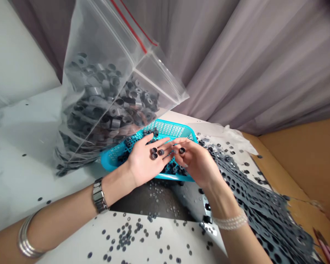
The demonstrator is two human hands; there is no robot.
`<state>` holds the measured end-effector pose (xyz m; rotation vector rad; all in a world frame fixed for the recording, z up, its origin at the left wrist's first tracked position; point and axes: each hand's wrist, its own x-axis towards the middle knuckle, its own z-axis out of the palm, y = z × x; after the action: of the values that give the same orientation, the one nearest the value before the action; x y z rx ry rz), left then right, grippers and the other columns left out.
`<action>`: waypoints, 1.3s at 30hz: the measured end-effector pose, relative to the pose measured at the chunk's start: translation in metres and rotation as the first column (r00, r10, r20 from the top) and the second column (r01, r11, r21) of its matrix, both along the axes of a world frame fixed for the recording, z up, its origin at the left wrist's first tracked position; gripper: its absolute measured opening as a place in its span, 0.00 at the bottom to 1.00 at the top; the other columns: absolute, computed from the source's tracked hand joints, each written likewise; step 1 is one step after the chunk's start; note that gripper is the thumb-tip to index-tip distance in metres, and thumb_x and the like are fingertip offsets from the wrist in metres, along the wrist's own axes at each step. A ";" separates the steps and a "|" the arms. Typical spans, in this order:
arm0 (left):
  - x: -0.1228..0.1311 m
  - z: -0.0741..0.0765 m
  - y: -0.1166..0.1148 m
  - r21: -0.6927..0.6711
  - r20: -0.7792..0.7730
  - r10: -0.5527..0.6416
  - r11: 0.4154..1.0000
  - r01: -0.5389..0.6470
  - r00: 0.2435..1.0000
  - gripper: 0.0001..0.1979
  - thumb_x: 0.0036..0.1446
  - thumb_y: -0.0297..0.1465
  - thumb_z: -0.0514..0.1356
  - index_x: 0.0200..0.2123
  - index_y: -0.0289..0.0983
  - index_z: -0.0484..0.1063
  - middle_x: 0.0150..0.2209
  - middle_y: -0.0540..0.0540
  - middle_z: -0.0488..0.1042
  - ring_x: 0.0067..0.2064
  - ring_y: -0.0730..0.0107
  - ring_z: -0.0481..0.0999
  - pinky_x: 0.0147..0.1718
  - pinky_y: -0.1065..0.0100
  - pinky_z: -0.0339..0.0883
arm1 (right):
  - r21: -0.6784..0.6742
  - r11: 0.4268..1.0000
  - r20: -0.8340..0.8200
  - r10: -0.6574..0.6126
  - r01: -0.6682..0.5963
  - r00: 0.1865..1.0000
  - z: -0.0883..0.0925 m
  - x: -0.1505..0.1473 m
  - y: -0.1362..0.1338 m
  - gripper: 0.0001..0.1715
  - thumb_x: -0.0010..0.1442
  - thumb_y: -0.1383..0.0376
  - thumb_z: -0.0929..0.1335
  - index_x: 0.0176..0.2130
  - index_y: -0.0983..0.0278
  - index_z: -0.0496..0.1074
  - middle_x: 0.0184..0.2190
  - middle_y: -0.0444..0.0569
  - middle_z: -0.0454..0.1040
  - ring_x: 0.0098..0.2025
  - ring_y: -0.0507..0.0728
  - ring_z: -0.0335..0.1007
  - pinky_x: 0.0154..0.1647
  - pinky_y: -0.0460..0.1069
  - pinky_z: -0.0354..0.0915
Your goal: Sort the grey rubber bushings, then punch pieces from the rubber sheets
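Note:
My left hand (148, 157) lies palm up over a turquoise plastic basket (172, 129), fingers stretched out, with three small dark rubber rings (156, 152) resting on the palm. My right hand (195, 161) sits just to its right, fingertips pinched on one more dark ring (182, 150) beside the left fingertips. The basket holds several more dark rings (151, 134). A watch and bangles are on my left arm, a pearl bracelet on my right wrist.
A large clear zip bag (107, 88) full of grey rings stands left of the basket. Punched dark rubber sheets (264, 209) spread at the right beside a brown cardboard box (305, 154). Small dark punched dots (126, 234) litter the white table. Grey curtain behind.

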<state>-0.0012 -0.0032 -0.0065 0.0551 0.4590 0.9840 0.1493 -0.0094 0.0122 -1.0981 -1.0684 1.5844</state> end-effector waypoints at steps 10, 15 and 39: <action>-0.001 0.005 -0.001 0.023 -0.050 -0.029 0.999 0.030 0.998 0.28 0.64 0.39 0.45 0.59 0.23 0.59 0.50 0.30 0.71 0.44 0.61 0.76 0.42 0.67 0.70 | 0.442 0.825 0.813 -0.204 -0.351 0.545 0.003 -0.012 -0.012 0.13 0.59 0.68 0.65 0.42 0.63 0.77 0.21 0.41 0.66 0.22 0.48 0.52 0.26 0.46 0.52; 0.000 0.000 0.001 0.041 -0.007 -0.023 0.999 0.024 1.000 0.29 0.63 0.39 0.47 0.60 0.24 0.58 0.56 0.31 0.67 0.55 0.59 0.71 0.50 0.67 0.67 | 0.463 0.832 0.823 -0.278 -0.304 0.495 0.003 0.001 -0.005 0.13 0.60 0.63 0.66 0.42 0.64 0.77 0.17 0.38 0.55 0.20 0.48 0.48 0.24 0.47 0.49; -0.002 0.002 0.000 0.029 0.045 -0.006 1.000 0.005 0.999 0.30 0.62 0.38 0.48 0.61 0.24 0.55 0.59 0.31 0.65 0.60 0.55 0.65 0.59 0.59 0.60 | -0.230 0.957 -0.481 0.044 -0.174 0.876 0.007 0.023 0.008 0.06 0.55 0.66 0.66 0.31 0.68 0.70 0.16 0.36 0.54 0.15 0.44 0.42 0.09 0.38 0.42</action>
<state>-0.0031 -0.0031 -0.0049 0.0603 0.4033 0.9845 0.1724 -0.0016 0.0191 -0.7608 -0.6060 2.0018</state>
